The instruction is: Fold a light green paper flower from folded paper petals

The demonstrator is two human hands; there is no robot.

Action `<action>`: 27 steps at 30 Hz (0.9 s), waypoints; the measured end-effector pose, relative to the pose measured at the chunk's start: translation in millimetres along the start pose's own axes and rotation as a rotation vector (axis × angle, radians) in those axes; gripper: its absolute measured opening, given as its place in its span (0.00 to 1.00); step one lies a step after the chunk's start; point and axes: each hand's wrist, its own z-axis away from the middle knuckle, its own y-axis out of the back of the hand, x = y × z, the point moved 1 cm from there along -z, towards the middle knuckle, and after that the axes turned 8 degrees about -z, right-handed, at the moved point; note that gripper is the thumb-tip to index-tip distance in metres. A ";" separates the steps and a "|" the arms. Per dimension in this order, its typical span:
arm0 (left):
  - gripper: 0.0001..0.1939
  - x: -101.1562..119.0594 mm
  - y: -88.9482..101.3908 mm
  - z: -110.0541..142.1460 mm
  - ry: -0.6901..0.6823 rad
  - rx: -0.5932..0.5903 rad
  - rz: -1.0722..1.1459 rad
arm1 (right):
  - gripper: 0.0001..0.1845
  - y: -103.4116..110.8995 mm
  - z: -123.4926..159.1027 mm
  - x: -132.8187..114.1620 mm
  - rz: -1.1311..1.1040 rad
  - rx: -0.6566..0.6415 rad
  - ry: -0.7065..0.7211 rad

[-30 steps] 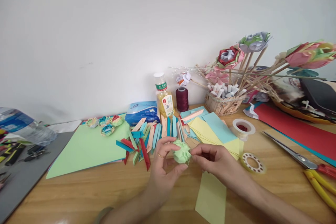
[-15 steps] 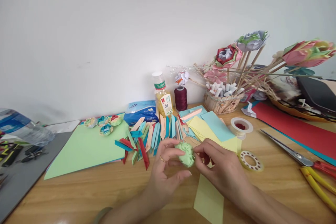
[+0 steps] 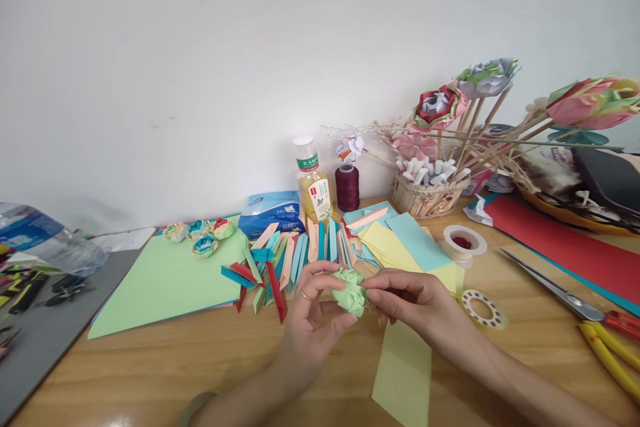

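Note:
A light green folded paper flower (image 3: 351, 293) is held up just above the table, between both hands. My left hand (image 3: 314, 320) grips it from the left, fingers over its top and the thumb under its lower edge; a ring is on one finger. My right hand (image 3: 415, 300) pinches the flower's right edge between thumb and forefinger. Below the right hand lies a pale yellow paper sheet (image 3: 403, 373). Behind the hands are folded paper strips (image 3: 287, 260) in red, blue, green and peach, heaped together.
Small finished paper flowers (image 3: 204, 245) rest on green sheets (image 3: 175, 287) at left. Scissors (image 3: 555, 283), yellow-handled pliers (image 3: 607, 360), a tape roll (image 3: 483, 309) and a white spool (image 3: 465, 243) lie at right. A tissue pack (image 3: 273, 213), bottle (image 3: 314, 180), thread cone (image 3: 347, 188) and flower basket (image 3: 430, 195) line the wall.
The flower has been turned a little between my hands. My left thumb moved away from it, then back against its underside. My right fingers shifted their pinch along its right edge.

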 end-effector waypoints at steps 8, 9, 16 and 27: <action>0.16 0.5 -0.9 1.3 0.007 -0.032 -0.005 | 0.13 5.6 -6.1 3.7 -0.034 -0.049 -0.108; 0.16 0.5 -1.2 1.6 0.004 -0.033 -0.007 | 0.12 5.4 -6.0 3.7 -0.021 -0.046 -0.099; 0.14 -1.4 -1.4 1.9 0.016 -0.044 0.027 | 0.12 2.8 -3.4 1.6 0.106 -0.012 -0.030; 0.22 3.0 -1.5 -3.3 0.275 -0.078 0.128 | 0.09 0.7 2.0 -3.1 0.394 0.031 0.283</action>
